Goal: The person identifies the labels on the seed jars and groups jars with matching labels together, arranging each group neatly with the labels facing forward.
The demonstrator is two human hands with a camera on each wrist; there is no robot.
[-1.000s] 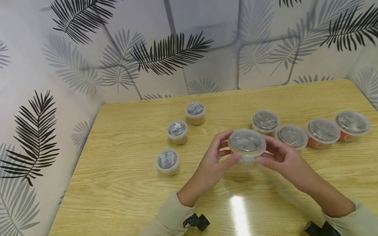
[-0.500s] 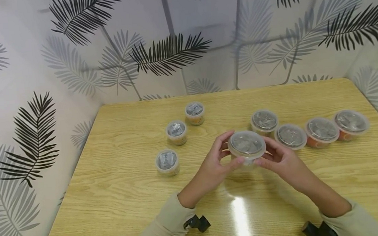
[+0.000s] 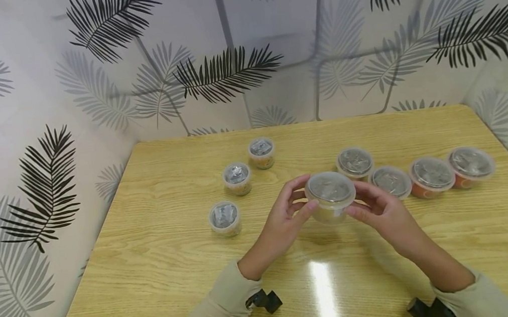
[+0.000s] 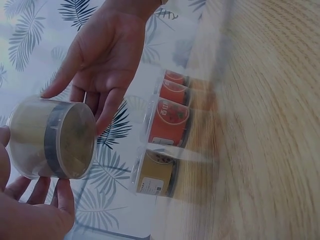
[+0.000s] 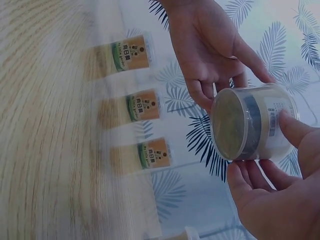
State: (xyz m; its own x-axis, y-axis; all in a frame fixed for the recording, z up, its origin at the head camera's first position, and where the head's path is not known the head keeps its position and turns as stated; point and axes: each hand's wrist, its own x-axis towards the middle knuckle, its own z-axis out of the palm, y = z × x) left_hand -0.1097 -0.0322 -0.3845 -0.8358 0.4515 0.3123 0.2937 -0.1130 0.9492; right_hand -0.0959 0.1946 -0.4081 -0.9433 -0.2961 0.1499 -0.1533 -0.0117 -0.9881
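A round clear plastic tub with a lid (image 3: 330,187) is held above the table between both hands. My left hand (image 3: 283,219) grips its left side, thumb at the front and fingers behind. On the opposite side my right hand (image 3: 383,212) grips it the same way. In the left wrist view the tub (image 4: 52,137) has a dark band inside near its base. A pale label with a barcode shows on the tub (image 5: 255,122) in the right wrist view. Just behind the right hand stands a lidded tub with a reddish body (image 3: 391,182).
Several larger lidded tubs, among them a red one (image 3: 433,178) and a yellow-labelled one (image 4: 157,172), stand on the right. On the left are 3 smaller tubs with orange and green labels (image 5: 142,104). The wooden table (image 3: 170,286) meets a leaf-patterned backdrop (image 3: 275,91).
Both hands keep hold of the tub. It dipped slightly, then rose a little and tilted, so more of its side shows now. The standing tubs have stayed put.
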